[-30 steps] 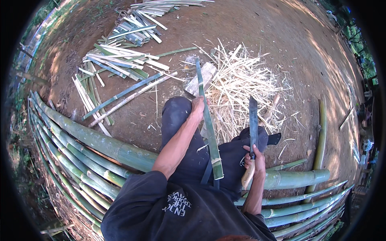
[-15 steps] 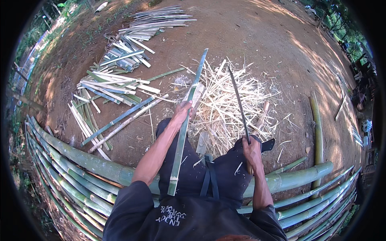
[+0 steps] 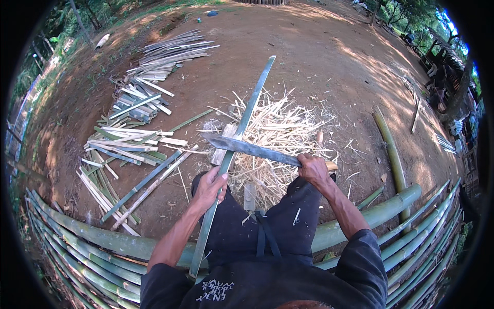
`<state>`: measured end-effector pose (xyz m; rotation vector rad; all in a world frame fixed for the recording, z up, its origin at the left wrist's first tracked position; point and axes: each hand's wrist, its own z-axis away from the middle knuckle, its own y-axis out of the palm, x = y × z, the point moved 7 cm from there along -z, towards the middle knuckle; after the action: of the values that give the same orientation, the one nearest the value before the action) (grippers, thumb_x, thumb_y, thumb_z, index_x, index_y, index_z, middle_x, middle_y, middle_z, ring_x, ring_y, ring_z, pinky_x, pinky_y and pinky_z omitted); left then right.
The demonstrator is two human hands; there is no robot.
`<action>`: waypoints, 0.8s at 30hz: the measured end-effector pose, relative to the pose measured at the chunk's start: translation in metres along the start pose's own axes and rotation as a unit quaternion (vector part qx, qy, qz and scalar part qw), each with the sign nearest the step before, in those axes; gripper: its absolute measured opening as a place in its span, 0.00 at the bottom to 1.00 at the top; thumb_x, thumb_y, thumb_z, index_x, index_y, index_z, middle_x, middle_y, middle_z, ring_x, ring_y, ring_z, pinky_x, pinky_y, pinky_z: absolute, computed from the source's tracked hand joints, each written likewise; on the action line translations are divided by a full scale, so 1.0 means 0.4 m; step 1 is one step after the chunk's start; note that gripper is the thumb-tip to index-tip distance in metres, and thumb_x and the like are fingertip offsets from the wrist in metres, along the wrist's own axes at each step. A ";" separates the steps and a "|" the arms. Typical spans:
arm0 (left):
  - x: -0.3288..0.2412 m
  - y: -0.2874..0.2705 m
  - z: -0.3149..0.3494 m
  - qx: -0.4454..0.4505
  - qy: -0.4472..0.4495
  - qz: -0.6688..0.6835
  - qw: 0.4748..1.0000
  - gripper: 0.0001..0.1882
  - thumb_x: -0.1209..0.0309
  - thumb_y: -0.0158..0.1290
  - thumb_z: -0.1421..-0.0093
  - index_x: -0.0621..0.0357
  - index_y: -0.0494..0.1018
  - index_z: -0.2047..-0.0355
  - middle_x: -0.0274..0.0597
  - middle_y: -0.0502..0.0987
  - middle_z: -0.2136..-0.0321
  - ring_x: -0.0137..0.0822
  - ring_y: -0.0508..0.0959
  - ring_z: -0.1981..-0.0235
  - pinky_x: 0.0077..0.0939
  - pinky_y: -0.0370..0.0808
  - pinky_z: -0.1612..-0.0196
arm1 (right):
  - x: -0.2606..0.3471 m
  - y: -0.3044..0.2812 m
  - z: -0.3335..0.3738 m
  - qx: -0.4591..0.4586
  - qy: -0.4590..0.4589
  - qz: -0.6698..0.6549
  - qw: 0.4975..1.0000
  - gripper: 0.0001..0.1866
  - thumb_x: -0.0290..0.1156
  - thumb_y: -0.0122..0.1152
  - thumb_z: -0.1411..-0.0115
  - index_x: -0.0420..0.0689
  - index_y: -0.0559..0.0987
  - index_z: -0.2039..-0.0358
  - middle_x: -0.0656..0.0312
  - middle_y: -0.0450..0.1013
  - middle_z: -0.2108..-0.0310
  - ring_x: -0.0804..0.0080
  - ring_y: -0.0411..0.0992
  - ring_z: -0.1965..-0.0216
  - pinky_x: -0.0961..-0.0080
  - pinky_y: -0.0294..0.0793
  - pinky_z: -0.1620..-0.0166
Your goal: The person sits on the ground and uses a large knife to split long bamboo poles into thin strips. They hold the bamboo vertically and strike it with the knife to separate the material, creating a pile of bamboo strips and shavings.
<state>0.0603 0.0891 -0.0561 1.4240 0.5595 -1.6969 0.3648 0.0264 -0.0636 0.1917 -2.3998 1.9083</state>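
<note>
My left hand (image 3: 211,186) is closed round a long green bamboo strip (image 3: 253,103), which slants from my lap up and away over a wooden block (image 3: 226,133). In my right hand (image 3: 315,170) is the handle of a machete (image 3: 257,150), its wooden end showing past my fist. The broad grey blade lies across the strip, just beyond my left hand, with its tip past the strip's left side. Whether the edge bites into the bamboo I cannot tell. Pale bamboo shavings (image 3: 280,121) are heaped on the ground beyond my knees.
Split bamboo strips lie in piles (image 3: 136,141) to the left, with another stack (image 3: 170,54) farther off. A thick bamboo pole (image 3: 368,211) runs crosswise beneath me, with several thinner poles (image 3: 92,257) behind it. One more pole (image 3: 391,149) lies on the dirt at the right.
The machete has swung from pointing away on the right to lying leftward across the strip. My left hand sits lower on the strip, and the view has tilted up.
</note>
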 end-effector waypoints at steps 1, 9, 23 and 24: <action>0.000 0.002 0.000 0.003 0.000 0.002 1.000 0.13 0.64 0.47 0.33 0.61 0.67 0.56 0.32 0.67 0.79 0.20 0.65 0.86 0.15 0.64 0.85 | 0.002 -0.011 0.001 -0.002 -0.007 0.008 1.000 0.09 0.28 0.57 0.54 0.42 0.74 0.70 0.54 0.73 0.77 0.53 0.75 0.77 0.58 0.74 0.72; -0.026 0.028 0.030 0.016 -0.016 0.058 0.998 0.15 0.65 0.48 0.34 0.63 0.66 0.52 0.32 0.67 0.79 0.20 0.66 0.86 0.16 0.64 0.85 | 0.030 -0.047 0.015 -0.007 -0.019 0.011 1.000 0.12 0.28 0.62 0.56 0.42 0.72 0.70 0.54 0.72 0.75 0.52 0.73 0.77 0.58 0.74 0.71; 0.005 0.028 0.141 0.048 -0.038 0.054 0.997 0.18 0.67 0.48 0.33 0.63 0.64 0.48 0.32 0.67 0.81 0.21 0.65 0.87 0.16 0.63 0.86 | -0.147 -0.102 -0.040 -0.045 0.154 0.004 0.987 0.07 0.29 0.54 0.49 0.40 0.73 0.71 0.46 0.75 0.76 0.46 0.75 0.75 0.53 0.74 0.69; 0.011 0.026 0.155 0.054 -0.036 0.042 0.997 0.18 0.67 0.48 0.33 0.63 0.63 0.47 0.32 0.67 0.81 0.21 0.65 0.87 0.16 0.63 0.86 | -0.154 -0.101 -0.028 -0.054 0.145 0.003 0.988 0.07 0.29 0.55 0.49 0.40 0.73 0.71 0.46 0.75 0.76 0.46 0.75 0.75 0.53 0.74 0.69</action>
<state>0.0328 0.0341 -0.0424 1.4342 0.3685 -1.7266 0.4314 0.0316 -0.0302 -0.0934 -2.2982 1.6689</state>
